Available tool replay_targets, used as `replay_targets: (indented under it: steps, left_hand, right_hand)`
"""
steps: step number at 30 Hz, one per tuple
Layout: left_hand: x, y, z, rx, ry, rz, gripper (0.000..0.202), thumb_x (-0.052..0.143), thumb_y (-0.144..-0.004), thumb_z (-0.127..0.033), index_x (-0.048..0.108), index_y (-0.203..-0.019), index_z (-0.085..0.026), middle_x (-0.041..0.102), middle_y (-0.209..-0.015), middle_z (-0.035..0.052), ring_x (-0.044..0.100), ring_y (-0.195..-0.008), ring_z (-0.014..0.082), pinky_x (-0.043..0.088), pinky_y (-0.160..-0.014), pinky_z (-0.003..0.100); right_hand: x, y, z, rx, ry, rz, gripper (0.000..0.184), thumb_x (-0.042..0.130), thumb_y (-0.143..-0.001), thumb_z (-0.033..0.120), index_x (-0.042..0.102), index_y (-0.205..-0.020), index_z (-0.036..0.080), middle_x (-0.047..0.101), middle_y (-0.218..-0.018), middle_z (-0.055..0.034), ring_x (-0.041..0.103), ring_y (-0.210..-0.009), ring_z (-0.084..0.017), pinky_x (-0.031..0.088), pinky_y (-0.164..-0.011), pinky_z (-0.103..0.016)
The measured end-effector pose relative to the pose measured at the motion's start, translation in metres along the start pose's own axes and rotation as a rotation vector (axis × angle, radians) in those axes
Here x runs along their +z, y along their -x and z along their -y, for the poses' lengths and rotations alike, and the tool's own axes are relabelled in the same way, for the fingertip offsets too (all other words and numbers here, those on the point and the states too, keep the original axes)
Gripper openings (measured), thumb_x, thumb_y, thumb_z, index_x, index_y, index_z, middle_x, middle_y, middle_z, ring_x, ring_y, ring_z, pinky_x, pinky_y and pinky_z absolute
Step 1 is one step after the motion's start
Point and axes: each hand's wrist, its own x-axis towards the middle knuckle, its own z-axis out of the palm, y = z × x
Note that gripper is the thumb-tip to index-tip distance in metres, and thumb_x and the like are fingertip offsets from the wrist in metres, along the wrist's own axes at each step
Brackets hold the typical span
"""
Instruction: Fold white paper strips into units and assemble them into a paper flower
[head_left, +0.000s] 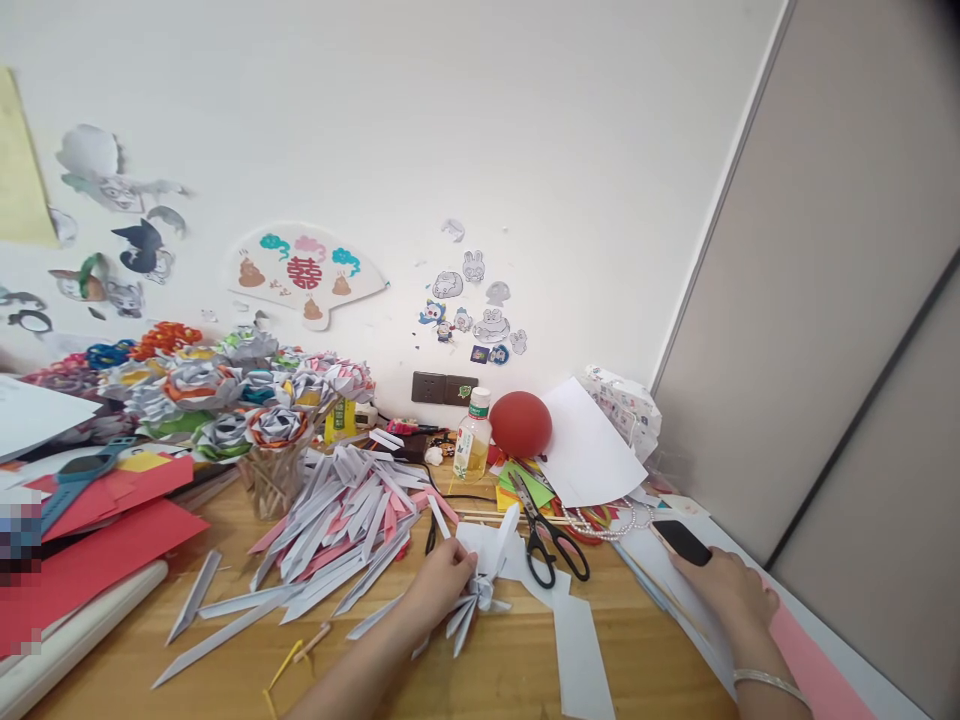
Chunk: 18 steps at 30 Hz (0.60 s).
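Observation:
My left hand is closed, its fingertips pinching a white folded-paper piece with several pointed petals that spread just above the table. On the right, my right hand grips the lower end of a black-screened smartphone; part of the phone is behind the fingers. Black-handled scissors lie between the two hands. A loose white paper strip rests closer to me. Left of my left hand is a heap of folded white and pink paper strips.
Paper flowers stand in a clear cup at the back left. Red paper sheets and a blue-strapped watch lie at left. Along the wall are a drink bottle and a red balloon. A grey panel borders the right.

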Motion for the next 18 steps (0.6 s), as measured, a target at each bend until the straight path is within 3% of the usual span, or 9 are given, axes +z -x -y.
replay_targets:
  steps: [11, 15, 18]
  left_hand:
    - [0.000, 0.000, -0.001, -0.018, 0.088, -0.005, 0.022, 0.055, -0.067, -0.028, 0.040, -0.053, -0.020, 0.046, -0.043, -0.0063, 0.048, -0.046, 0.0132, 0.036, -0.049, 0.024]
    - [0.000, -0.004, -0.002, -0.030, 0.169, -0.002, 0.025, 0.056, -0.066, -0.031, 0.038, -0.054, -0.020, 0.044, -0.042, -0.0074, 0.047, -0.045, 0.0119, 0.036, -0.049, 0.023]
    - [-0.002, -0.006, -0.002, -0.031, 0.236, 0.002, 0.028, 0.058, -0.064, -0.036, 0.037, -0.054, -0.020, 0.043, -0.043, -0.0083, 0.046, -0.043, 0.0105, 0.036, -0.049, 0.023]
  right_hand:
    - [0.005, 0.001, 0.004, -0.058, 0.053, -0.047, 0.042, 0.047, -0.069, 0.052, 0.064, -0.084, 0.016, 0.063, -0.096, -0.0170, 0.049, -0.098, -0.038, 0.031, -0.079, -0.054]
    - [0.008, 0.006, 0.021, -0.300, -0.050, -0.311, 0.038, 0.047, -0.073, 0.045, 0.063, -0.091, 0.016, 0.064, -0.095, -0.0148, 0.052, -0.091, -0.034, 0.035, -0.078, -0.048]
    - [0.007, 0.028, 0.052, -0.582, -0.313, -0.494, 0.029, 0.042, -0.078, 0.033, 0.064, -0.081, 0.013, 0.066, -0.084, -0.0133, 0.055, -0.078, -0.028, 0.038, -0.074, -0.039]
